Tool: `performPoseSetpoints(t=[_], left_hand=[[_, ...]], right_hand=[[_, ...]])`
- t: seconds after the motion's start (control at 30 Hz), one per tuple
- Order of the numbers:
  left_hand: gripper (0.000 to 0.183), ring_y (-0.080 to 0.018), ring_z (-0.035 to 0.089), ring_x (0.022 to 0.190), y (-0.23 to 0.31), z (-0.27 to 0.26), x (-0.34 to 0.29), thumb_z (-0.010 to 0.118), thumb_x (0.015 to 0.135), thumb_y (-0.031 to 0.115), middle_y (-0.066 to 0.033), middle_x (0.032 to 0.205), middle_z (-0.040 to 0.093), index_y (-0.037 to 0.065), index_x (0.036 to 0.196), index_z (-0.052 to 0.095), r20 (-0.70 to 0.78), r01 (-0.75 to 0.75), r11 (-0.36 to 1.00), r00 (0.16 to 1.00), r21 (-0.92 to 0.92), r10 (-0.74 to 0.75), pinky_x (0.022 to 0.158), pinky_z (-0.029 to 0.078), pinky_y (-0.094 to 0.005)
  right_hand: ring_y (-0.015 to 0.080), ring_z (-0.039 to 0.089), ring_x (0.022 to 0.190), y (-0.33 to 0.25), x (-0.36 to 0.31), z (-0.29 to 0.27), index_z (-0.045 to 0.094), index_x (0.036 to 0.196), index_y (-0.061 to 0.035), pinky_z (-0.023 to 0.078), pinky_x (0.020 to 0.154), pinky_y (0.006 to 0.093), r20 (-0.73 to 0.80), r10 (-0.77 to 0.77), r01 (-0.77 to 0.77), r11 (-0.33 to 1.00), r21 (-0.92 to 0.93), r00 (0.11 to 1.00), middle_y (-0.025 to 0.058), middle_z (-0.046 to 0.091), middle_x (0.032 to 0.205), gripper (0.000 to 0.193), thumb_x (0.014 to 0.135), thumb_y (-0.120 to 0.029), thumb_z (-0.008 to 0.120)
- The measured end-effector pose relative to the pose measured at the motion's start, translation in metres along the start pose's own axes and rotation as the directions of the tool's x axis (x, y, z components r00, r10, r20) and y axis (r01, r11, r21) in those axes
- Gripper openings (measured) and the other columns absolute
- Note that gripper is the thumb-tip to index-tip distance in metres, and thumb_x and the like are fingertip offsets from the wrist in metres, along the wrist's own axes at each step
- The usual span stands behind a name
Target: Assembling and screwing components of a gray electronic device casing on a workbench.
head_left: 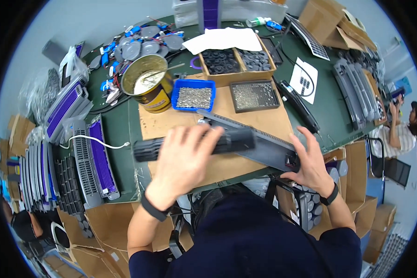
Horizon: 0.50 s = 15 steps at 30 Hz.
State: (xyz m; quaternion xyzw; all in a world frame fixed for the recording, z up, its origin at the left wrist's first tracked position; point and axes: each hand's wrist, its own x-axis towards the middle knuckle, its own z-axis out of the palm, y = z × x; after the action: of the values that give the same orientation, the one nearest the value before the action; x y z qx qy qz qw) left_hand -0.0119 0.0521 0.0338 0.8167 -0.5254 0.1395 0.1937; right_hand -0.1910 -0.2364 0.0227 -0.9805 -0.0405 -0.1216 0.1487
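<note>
My left hand (184, 155) is closed around a long black ridged plastic part (238, 140), slightly smeared by motion, holding it across a long grey plastic housing (268, 154). The housing lies slanted on the cardboard, and its right end has a dark recess with a small red spot. Around that end my right hand (310, 162) is spread, thumb by the lower corner and fingers apart. A corded black electric screwdriver (301, 107) rests beyond the right hand. Past the housing stand a blue tray of screws (194, 97) and a black tray of small metal parts (254, 96).
A yellow-brown tin (153, 92) stands left of the trays. Behind them is a divided cardboard box (238, 76) of black parts. Grey and purple housings (99, 157) line the left side, more grey housings (354, 90) the right. Open cartons (111, 224) flank me; another person (398, 134) sits far right.
</note>
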Motion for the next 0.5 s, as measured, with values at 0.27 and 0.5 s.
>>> performPoseSetpoints(t=[0.27,0.5], left_hand=[[0.062,-0.0313,0.058,0.092,-0.001,-0.023,0.006,0.079,0.066,0.008,-0.0105,0.111,0.059,0.008,0.125,0.061,0.053,0.052,0.987,0.998,-0.155,-0.045,0.079,0.048,-0.04],[0.063,-0.0312,0.061,0.088,0.018,-0.016,0.014,0.076,0.07,0.02,-0.0111,0.103,0.061,0.011,0.13,0.057,0.223,0.047,0.964,0.975,-0.262,0.013,0.077,0.051,-0.0413]], right_hand=[[0.0382,0.061,0.099,0.029,0.032,0.002,0.043,0.143,-0.0105,0.052,0.086,0.0432,0.339,-0.064,-0.025,0.968,0.25,0.939,0.0195,0.06,0.117,0.099,0.053,-0.009,0.086],[0.0297,0.062,0.113,0.037,0.083,0.037,0.037,0.148,-0.009,0.048,0.098,0.0371,0.427,-0.289,-0.041,0.787,0.615,0.856,0.0177,0.063,0.124,0.108,0.057,-0.023,0.093]])
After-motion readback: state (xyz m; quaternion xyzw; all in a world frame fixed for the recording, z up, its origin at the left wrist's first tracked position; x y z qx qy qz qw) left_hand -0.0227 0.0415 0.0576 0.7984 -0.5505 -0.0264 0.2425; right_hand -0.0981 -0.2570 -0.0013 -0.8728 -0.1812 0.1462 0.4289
